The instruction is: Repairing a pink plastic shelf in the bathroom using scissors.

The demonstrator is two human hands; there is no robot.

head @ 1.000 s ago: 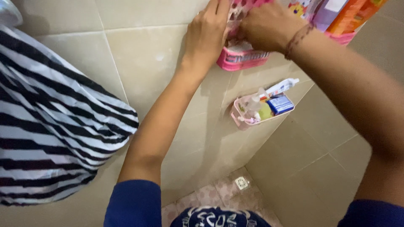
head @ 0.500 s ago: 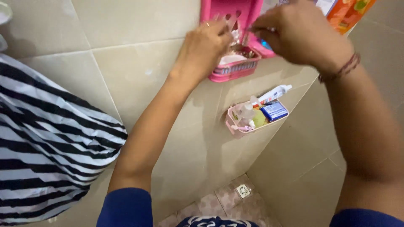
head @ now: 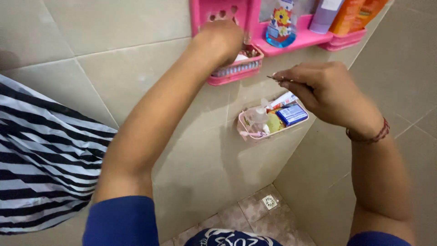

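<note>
My left hand (head: 221, 40) reaches into a small pink wall basket (head: 236, 72) fixed to the beige tiled wall, its fingers curled over the contents inside; what it touches is hidden. My right hand (head: 324, 91) hovers to the right and a little lower, its fingers pinched on a thin, dark, pin-like thing (head: 274, 78) that pokes out to the left. Below both hands hangs a pale pink basket (head: 255, 133) with a small bottle, a yellow item and a blue box in it.
A pink corner shelf (head: 304, 40) above carries a blue liquid bottle (head: 280, 25), a lilac tube (head: 324, 14) and orange bottles (head: 357, 16). A black-and-white striped cloth (head: 43, 159) hangs at left. A floor drain (head: 269, 201) lies in the corner below.
My right hand has drawn back from the pink basket, down and to the right, pinching the thin thing. My left hand stays at the basket. The view has tilted down.
</note>
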